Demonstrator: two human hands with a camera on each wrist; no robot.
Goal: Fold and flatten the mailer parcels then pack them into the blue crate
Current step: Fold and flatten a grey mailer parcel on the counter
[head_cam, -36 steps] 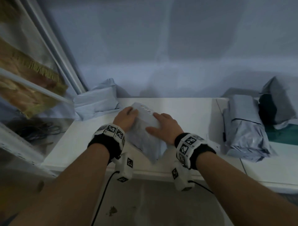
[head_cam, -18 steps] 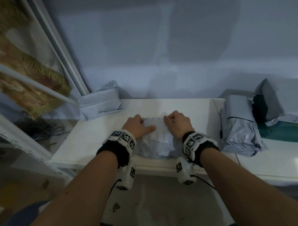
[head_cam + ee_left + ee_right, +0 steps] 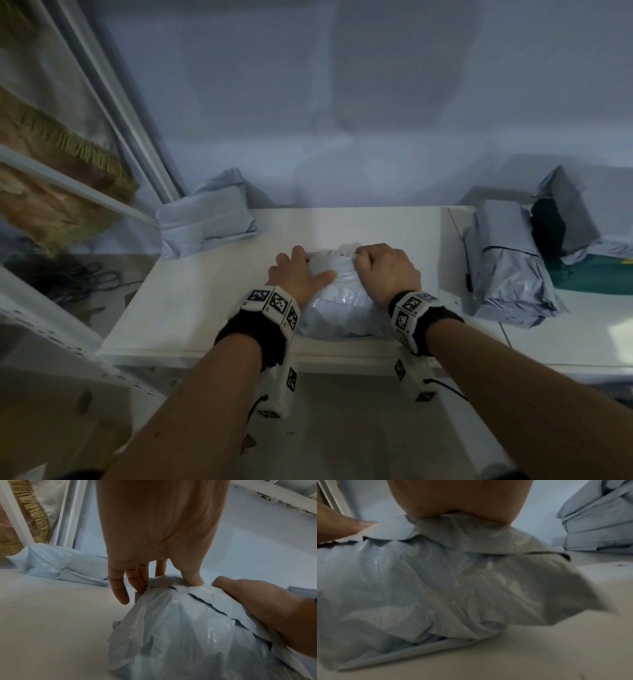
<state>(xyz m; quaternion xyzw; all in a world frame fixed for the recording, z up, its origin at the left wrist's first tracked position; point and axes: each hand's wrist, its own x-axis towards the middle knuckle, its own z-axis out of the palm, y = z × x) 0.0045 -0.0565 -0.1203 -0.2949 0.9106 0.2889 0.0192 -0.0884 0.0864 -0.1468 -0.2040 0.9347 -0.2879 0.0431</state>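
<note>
A grey mailer parcel (image 3: 339, 301) lies at the front middle of the white table (image 3: 205, 301), crumpled, with its far end folded over. My left hand (image 3: 298, 274) grips that far end on the left: the thumb (image 3: 193, 580) presses on top and the fingers (image 3: 120, 588) reach down behind the edge. My right hand (image 3: 383, 270) holds the far end on the right with its fingers curled over the fold. In the right wrist view the palm bears on the mailer (image 3: 453, 581) and hides the fingers. A dark teal crate (image 3: 582, 277) shows partly at the far right.
Another grey parcel (image 3: 205, 219) lies at the table's back left corner against the wall. Stacked grey parcels (image 3: 507, 263) sit on the right, beside the crate, and one more parcel (image 3: 568, 205) leans up behind it. A window frame and fringed curtain (image 3: 68, 144) stand to the left.
The mailer lay long and slanted under flat hands. Both hands slid to its far end and folded it toward me; the parcel now sits shorter and squarer to the table edge.
</note>
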